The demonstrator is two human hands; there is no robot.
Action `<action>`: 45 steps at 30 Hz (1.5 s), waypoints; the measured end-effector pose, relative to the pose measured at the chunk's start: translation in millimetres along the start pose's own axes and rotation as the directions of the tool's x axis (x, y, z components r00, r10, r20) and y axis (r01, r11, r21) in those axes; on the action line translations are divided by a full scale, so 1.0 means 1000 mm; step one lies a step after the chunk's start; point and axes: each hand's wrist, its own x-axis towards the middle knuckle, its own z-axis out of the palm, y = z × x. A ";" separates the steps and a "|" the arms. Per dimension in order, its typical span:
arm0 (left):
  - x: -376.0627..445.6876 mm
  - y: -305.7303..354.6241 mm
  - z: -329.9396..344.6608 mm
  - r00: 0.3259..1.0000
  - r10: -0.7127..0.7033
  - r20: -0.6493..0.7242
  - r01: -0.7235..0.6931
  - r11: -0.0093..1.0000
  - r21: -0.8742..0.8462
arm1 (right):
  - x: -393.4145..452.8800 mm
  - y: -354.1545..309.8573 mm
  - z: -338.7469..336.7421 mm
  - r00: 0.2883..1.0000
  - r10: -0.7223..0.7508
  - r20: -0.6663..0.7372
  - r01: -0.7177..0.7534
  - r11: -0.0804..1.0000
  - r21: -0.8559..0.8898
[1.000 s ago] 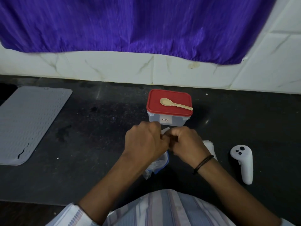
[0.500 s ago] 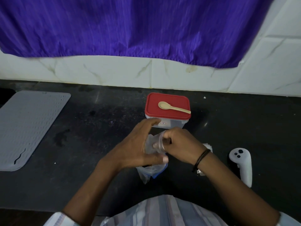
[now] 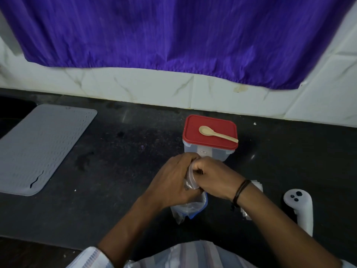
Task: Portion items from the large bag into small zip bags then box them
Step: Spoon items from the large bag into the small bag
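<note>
My left hand point(image 3: 173, 180) and my right hand point(image 3: 214, 176) meet over the black counter, both gripping a clear plastic bag point(image 3: 190, 180) bunched between them. Below the hands lies more clear plastic with a blue edge point(image 3: 191, 208). Just beyond the hands stands a clear box with a red lid point(image 3: 209, 139), shut, and a pale wooden spoon point(image 3: 216, 133) lies on the lid. A stack of small clear zip bags point(image 3: 257, 185) shows partly behind my right wrist.
A grey ribbed mat point(image 3: 40, 147) lies at the left of the counter. A white controller point(image 3: 301, 207) rests at the right. A white tiled wall with a purple cloth point(image 3: 173, 35) closes off the back.
My left hand, which had spread open around the bag half a second ago, has curled back onto it. The view has shifted slightly; the box and spoon have not moved.
</note>
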 end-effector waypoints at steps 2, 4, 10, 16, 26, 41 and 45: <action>0.000 -0.004 -0.001 1.000 -0.024 0.007 0.024 0.999 -0.022 | 0.002 0.000 -0.001 0.999 -0.003 0.039 0.002 1.000 0.013; -0.001 -0.008 -0.002 0.999 -0.040 -0.008 0.040 0.999 -0.034 | 0.003 0.001 -0.002 0.999 -0.030 0.044 0.027 0.996 0.086; -0.001 -0.012 -0.002 0.996 -0.073 -0.044 0.069 0.995 -0.078 | -0.008 0.005 -0.005 0.995 -0.093 0.043 0.081 0.971 0.226; -0.006 -0.018 -0.008 0.972 -0.201 -0.121 0.192 0.978 -0.075 | 0.006 0.041 -0.043 0.823 0.025 -0.567 0.053 0.991 0.121; -0.023 -0.028 -0.013 0.907 -0.374 -0.191 0.345 0.923 -0.170 | 0.066 0.136 -0.061 0.849 0.082 -0.521 -0.323 0.862 -0.391; -0.048 -0.031 -0.004 0.817 -0.550 -0.175 0.527 0.834 -0.163 | -0.041 0.043 -0.006 0.920 -0.138 -0.366 0.089 0.985 -0.147; -0.052 -0.028 -0.001 0.799 -0.584 -0.145 0.559 0.810 -0.178 | -0.039 0.042 0.036 0.959 -0.092 -0.268 0.009 0.955 -0.295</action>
